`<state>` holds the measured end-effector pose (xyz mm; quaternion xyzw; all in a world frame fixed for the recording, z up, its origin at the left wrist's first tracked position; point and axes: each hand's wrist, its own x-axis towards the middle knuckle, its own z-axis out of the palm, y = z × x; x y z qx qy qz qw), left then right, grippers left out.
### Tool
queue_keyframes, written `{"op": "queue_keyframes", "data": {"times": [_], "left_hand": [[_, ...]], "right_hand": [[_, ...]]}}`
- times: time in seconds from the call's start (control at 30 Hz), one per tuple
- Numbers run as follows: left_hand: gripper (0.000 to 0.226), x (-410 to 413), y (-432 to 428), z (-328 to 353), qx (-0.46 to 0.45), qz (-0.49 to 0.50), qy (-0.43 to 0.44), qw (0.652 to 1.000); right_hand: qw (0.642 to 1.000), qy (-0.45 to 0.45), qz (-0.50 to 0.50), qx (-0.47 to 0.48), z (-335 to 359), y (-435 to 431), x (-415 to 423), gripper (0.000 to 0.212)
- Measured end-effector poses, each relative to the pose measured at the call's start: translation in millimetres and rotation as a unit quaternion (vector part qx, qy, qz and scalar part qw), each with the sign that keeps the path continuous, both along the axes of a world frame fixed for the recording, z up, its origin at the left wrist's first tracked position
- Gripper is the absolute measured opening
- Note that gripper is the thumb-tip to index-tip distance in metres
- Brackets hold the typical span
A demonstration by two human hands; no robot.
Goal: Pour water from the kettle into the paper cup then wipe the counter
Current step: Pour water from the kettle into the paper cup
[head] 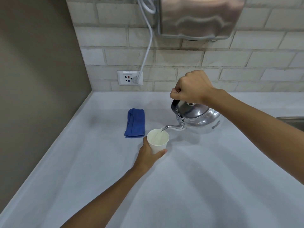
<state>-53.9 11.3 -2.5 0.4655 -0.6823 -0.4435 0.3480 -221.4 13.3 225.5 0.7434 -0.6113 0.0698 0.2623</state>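
A shiny steel kettle point(199, 118) is held above the counter, tilted to the left, with my right hand point(191, 88) closed around its black handle. A thin stream of water leaves the spout tip and falls into a white paper cup point(157, 141). My left hand point(148, 156) wraps the cup's lower wall from the near left side. A folded blue cloth point(135, 123) lies flat on the pale counter point(197, 186), just left of and behind the cup.
A brick-tiled wall runs along the back with a socket plate point(130, 78) and a white cable plugged in. A steel dispenser point(197, 17) hangs above the kettle. A sink edge point(291, 120) shows at the right. A grey wall bounds the left.
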Motion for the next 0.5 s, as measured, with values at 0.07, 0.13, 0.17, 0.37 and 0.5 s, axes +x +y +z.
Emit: {"op": "queue_keyframes", "data": {"times": [0.07,0.13,0.17,0.37,0.5], "left_hand": [[0.084,0.4,-0.2,-0.5,0.004,-0.004,0.001,1.000],[0.084,0.8,0.0,-1.1,0.004,-0.007,0.001,1.000],[0.084,0.9,0.1,-1.3,0.002,-0.007,0.000,1.000],[0.084,0.8,0.1,-1.0,-0.005,-0.005,-0.002,1.000],[0.083,0.5,0.2,-1.2,-0.007,-0.004,-0.002,1.000]], "right_hand": [[1.000,0.003,-0.002,0.003,-0.1,-0.1,-0.3,0.046],[1.000,0.006,-0.005,0.004,-0.3,0.1,-1.0,0.047],[1.000,0.008,-0.006,0.004,-0.3,0.3,-1.3,0.047],[1.000,0.018,-0.005,0.001,0.0,1.2,-1.7,0.047],[1.000,0.023,-0.005,-0.003,1.9,0.7,-1.7,0.047]]}}
